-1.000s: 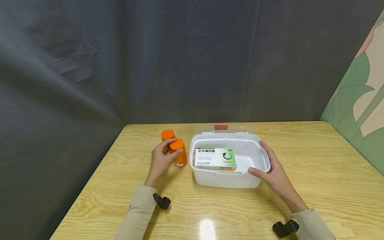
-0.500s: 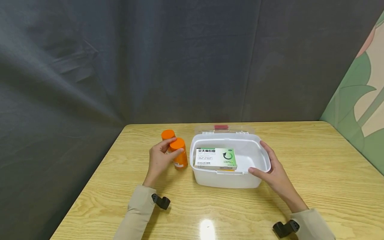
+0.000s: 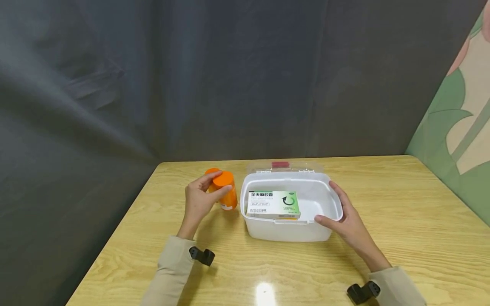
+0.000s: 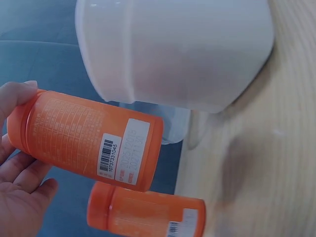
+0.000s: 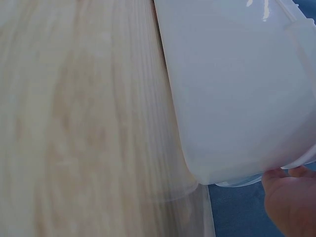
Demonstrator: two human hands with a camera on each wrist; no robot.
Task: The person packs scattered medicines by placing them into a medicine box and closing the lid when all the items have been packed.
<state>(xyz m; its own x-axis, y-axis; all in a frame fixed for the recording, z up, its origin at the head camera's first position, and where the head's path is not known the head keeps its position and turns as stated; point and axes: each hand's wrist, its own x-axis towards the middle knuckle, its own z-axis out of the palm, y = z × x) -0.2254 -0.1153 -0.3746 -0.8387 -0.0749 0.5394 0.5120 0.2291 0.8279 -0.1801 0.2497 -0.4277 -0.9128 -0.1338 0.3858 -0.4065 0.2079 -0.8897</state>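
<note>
My left hand (image 3: 197, 202) grips an orange pill bottle (image 3: 229, 198) by its cap, thumb on one side and fingers on the other. In the left wrist view this bottle (image 4: 89, 138) hangs tilted above the table, its barcode label showing. Just behind it stands a second orange bottle (image 4: 153, 210), mostly hidden in the head view. My right hand (image 3: 347, 219) holds the right end of a white plastic box (image 3: 291, 230), thumb on the front rim and fingers along the side. Inside the box, at its left, lies a green-and-white medicine carton (image 3: 273, 205).
The box's clear lid (image 3: 302, 165), with a red latch (image 3: 280, 164), is folded back behind it. The wooden table (image 3: 386, 204) ends at a dark curtain (image 3: 245, 85). A leaf-patterned wall (image 3: 451, 123) stands to the right.
My left hand has raised the front bottle off the table and shifted it slightly left and up, covering more of the second bottle. The right hand keeps its hold on the box.
</note>
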